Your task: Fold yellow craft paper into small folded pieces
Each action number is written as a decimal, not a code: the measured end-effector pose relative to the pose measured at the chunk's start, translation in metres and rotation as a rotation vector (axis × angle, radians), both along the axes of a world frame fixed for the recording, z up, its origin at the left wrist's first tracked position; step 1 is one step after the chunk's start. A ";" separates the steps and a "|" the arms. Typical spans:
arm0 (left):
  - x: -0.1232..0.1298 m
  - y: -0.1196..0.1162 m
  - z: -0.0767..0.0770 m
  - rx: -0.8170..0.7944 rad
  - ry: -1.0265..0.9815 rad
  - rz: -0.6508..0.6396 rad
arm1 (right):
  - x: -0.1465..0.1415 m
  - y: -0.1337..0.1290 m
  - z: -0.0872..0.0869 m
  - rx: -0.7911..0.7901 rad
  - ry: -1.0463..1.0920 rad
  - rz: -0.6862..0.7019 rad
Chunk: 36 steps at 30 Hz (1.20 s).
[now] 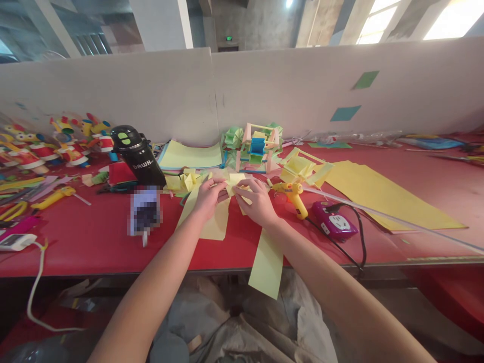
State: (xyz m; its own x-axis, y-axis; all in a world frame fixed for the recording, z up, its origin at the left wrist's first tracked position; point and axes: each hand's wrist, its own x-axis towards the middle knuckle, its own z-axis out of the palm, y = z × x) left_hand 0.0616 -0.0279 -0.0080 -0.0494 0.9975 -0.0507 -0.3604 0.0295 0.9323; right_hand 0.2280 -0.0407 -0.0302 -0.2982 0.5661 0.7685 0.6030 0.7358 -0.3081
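Observation:
Both hands meet over the red table, with a small piece of pale yellow paper (237,178) between them. My left hand (210,196) pinches the paper's left side, thumb and fingers together. At its right side, the fingers of my right hand (256,200) are bent closed on the same piece. Beneath the hands lie pale yellow sheets (215,222). A light green-yellow strip (267,267) hangs over the table's front edge under my right forearm. Just right of my right hand rests a yellow glue gun (293,194). Folded yellow paper (185,181) sits left of my left hand.
Behind the hands stands a paper-and-stick model (258,146). A black bottle (138,156), a stack of paper (191,154) and several paper figures (68,143) are to the left. Right are yellow sheets (381,191), a purple power socket (335,222) with its cord, and a long thin rod (389,214).

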 end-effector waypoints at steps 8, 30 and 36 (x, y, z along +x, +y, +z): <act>-0.001 -0.002 -0.005 0.143 0.204 -0.110 | 0.001 0.003 0.002 -0.115 0.228 0.066; 0.005 -0.013 -0.002 0.141 0.277 -0.266 | -0.001 0.000 0.001 -0.114 0.270 -0.019; 0.006 -0.012 -0.004 0.109 0.244 -0.260 | -0.001 0.001 -0.001 -0.094 0.265 -0.028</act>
